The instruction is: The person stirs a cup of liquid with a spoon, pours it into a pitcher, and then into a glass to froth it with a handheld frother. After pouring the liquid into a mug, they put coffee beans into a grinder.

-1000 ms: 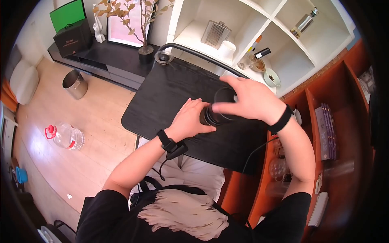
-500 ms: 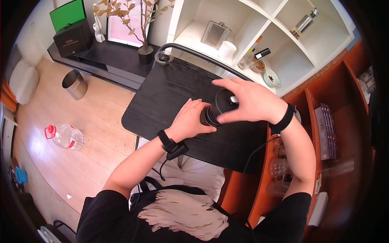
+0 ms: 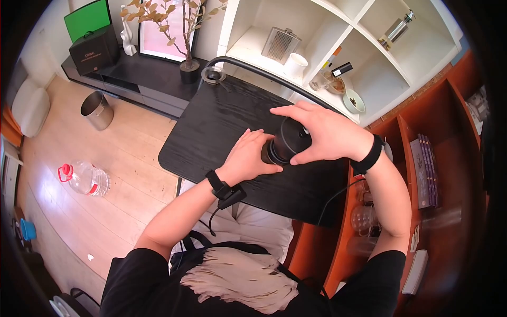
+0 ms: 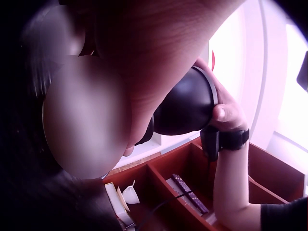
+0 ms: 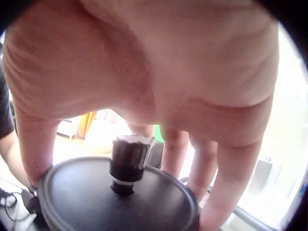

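Note:
A black canister (image 3: 291, 138) with a flared upper part stands on the black tabletop (image 3: 211, 127), between both hands. My left hand (image 3: 245, 154) grips its narrower ribbed lower section, thumb on the near side. From above, my right hand (image 3: 334, 132) holds the wide top, fingers and thumb spread round its rim. In the right wrist view, a dark knob (image 5: 127, 161) with a pale, rough tip rises from the round lid (image 5: 82, 192) under the palm. The left wrist view shows the smooth dark flare (image 4: 185, 103) beside the right thumb; the base is hidden.
A glass dish (image 3: 213, 75) sits at the table's far left corner, by the raised black rail (image 3: 264, 74). White cubby shelves (image 3: 351, 37) stand behind, orange-brown shelves (image 3: 338, 264) to the right. A cable (image 3: 338, 193) crosses the right edge. A large water bottle (image 3: 87, 178) stands on the floor.
My right hand has turned round the canister's top, its fingers and thumb shifting along the rim, so more of the lid shows. The left hand has stayed in place.

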Motion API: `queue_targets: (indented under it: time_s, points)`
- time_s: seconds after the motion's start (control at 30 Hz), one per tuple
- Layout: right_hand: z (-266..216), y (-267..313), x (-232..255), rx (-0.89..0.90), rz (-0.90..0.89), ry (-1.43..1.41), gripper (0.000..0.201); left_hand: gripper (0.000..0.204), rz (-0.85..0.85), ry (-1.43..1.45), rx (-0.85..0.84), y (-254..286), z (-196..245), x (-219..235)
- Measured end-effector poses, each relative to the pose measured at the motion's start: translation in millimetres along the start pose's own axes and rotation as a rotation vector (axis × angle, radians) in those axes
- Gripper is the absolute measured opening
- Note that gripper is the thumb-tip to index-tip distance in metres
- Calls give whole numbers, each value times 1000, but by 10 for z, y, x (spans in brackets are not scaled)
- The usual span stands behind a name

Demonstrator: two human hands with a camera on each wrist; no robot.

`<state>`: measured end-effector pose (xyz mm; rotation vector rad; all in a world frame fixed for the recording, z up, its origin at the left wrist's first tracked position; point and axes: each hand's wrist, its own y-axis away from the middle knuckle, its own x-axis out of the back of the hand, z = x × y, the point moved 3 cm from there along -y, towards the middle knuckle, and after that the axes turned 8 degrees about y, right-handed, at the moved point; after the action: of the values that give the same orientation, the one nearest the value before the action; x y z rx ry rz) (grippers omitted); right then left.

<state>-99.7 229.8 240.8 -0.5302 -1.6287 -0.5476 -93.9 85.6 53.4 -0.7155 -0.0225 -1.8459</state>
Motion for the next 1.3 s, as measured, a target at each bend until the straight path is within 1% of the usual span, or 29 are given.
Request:
queue_targets:
  time_s: [0.07,0.1,0.17,0.2,0.27,0.3,0.33,0.4,0.43,0.5,0.53,0.6,0.67,0.7,0.73,0.8,0.87,0.93,1.0,1.17,1.3]
  points:
    - [-70,-49,-31,-352,-190,156,90,81,-8,-3,2,2,4,-15]
    - [-99,-53,-60,-355,-189,155,90,80,-11,0,9,0,1,-15]
    - [-83,-52,-118,-471,-179,217,93,80,-13,0,14,-1,-6,-14]
    - [-6,-5,-129,-470,-178,219,93,79,12,-8,7,10,-13,-23]
    - [104,102,-105,-47,-5,10,86,77,37,-15,0,17,-4,-18]
    - [81,73,-84,-10,-6,18,87,77,24,-6,10,17,15,-8]
    - [33,69,-60,-14,-4,19,87,77,12,2,18,10,25,-3]
    - [-36,39,-67,-350,-194,148,90,79,7,-1,21,5,9,-12]
    - [-78,13,-84,-351,-191,149,90,81,5,-5,28,2,5,-13]
    - [-83,18,-107,-552,-196,203,86,82,5,-10,34,7,19,-11]
    - [-39,70,-138,-553,-192,204,86,82,7,-13,42,3,24,-5]
    - [-1,155,-167,-229,75,81,80,80,22,-31,23,-2,24,-12]
    - [37,150,-201,-208,77,101,78,78,34,-50,4,-11,41,-1]
    - [31,138,-207,-184,77,121,77,77,-20,5,39,-32,71,35]
    - [9,126,-205,-184,79,121,77,75,-73,58,76,-43,84,52]
    - [-10,100,-216,-316,2,151,77,74,-64,48,54,-48,73,48]
    - [-13,84,-248,-340,13,161,76,74,-57,40,32,-52,61,36]
    - [-26,92,-274,-366,22,171,75,77,-58,39,26,-53,50,21]
    - [-35,115,-292,-433,62,132,74,79,-50,35,6,-52,18,-10]
    - [-82,114,-268,-496,42,123,74,82,-49,42,-25,-50,-9,-70]
    - [-90,110,-241,-532,15,96,74,80,3,11,-58,-17,-10,-93]
